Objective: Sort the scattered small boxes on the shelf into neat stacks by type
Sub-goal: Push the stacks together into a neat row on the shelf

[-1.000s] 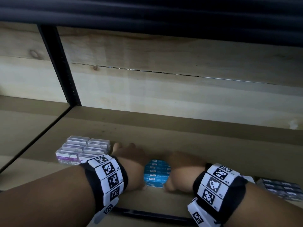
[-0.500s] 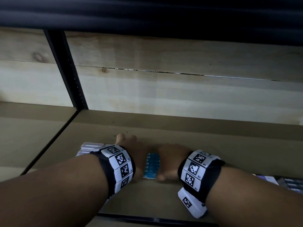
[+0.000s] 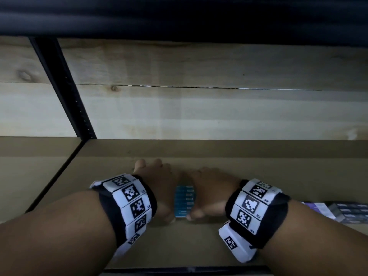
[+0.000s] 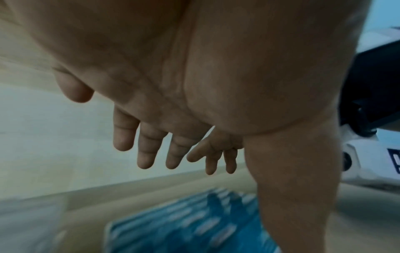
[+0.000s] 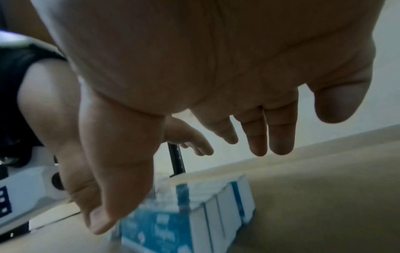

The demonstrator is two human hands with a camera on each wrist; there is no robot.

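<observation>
A row of small blue boxes (image 3: pixel 184 201) stands on the brown shelf (image 3: pixel 258 168), packed side by side. My left hand (image 3: pixel 157 186) lies against its left side and my right hand (image 3: pixel 211 194) against its right side. In the wrist views the left fingers (image 4: pixel 147 147) and right fingers (image 5: pixel 257 137) are straight and reach past the blue boxes (image 5: pixel 194 215). The right thumb (image 5: pixel 112 188) points down at the row's near end. The blue boxes (image 4: pixel 184 226) show blurred under the left palm.
Dark grey boxes (image 3: pixel 348 213) and a purple-white box (image 3: pixel 318 209) lie at the right edge of the shelf. A black upright post (image 3: pixel 65 86) stands at the back left before the wooden back wall (image 3: pixel 199 112). A dark shelf hangs overhead.
Both hands have closed in on the blue row, so less of it shows between them. The white and purple stack at the left is now hidden behind my left wrist.
</observation>
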